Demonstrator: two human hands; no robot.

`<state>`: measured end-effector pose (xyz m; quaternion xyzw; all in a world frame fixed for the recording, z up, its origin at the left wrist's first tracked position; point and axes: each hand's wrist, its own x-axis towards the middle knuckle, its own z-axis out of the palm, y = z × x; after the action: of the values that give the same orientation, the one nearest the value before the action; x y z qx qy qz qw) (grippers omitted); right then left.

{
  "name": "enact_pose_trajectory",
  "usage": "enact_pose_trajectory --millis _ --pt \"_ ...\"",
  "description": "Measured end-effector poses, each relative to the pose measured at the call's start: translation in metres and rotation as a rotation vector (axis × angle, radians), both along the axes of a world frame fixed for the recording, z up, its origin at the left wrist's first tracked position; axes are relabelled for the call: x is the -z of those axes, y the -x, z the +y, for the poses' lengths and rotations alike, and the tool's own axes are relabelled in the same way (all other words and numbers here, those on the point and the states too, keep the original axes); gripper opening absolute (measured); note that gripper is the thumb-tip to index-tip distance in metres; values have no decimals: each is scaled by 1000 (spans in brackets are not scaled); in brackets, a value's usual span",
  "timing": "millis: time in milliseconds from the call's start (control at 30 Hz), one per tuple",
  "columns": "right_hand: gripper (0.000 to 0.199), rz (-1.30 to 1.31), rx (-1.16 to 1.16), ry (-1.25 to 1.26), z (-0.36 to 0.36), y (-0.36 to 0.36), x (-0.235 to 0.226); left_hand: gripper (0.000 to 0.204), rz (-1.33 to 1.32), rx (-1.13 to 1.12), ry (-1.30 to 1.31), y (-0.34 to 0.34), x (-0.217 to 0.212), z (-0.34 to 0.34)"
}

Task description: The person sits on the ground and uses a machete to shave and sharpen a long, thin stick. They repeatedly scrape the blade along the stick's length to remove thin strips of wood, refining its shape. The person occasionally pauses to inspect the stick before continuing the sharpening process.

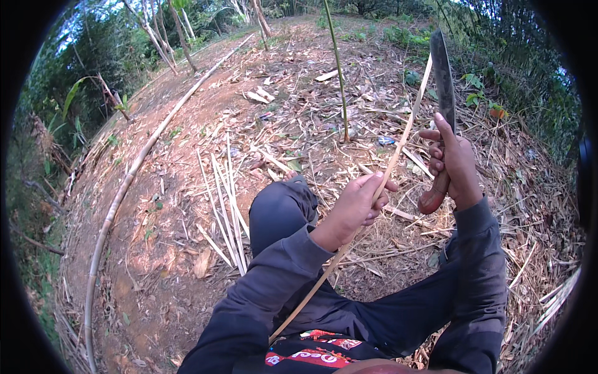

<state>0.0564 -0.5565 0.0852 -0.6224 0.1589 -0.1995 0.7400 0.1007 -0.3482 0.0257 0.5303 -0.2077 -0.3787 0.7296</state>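
Note:
A long, thin bamboo strip (405,134) slants from my lap up to the far right, and my left hand (356,207) is closed around its middle. In my right hand (456,161) is a machete (442,78), its dark blade pointing up and away. The fingers wrap its reddish-brown curved handle, with the thumb laid toward the blade. Close to the blade's upper left edge is the strip's far end; whether they touch I cannot tell. Several pale split strips (225,209) lie on the ground left of my bent knee.
A long bamboo pole (134,168) runs along the ground at the left. A thin green stem (339,75) stands upright ahead. Dry leaves and shavings litter the soil. More pale strips (557,299) lie at the far right; trees (168,31) and bushes border the slope.

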Motion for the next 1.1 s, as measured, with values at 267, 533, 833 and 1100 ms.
enact_pose_trajectory --millis 267,533,833,1100 --pt "25 -4 -93 193 10 -8 26 26 -26 -22 -32 5 7 -12" --pt "24 16 -22 226 5 -10 32 33 -80 -8 -92 6 14 -20" --pt "22 -55 170 107 -46 -19 35 49 -145 120 -244 11 25 -15" --pt "29 -119 277 68 -83 -25 42 37 -104 244 -238 15 31 -13"
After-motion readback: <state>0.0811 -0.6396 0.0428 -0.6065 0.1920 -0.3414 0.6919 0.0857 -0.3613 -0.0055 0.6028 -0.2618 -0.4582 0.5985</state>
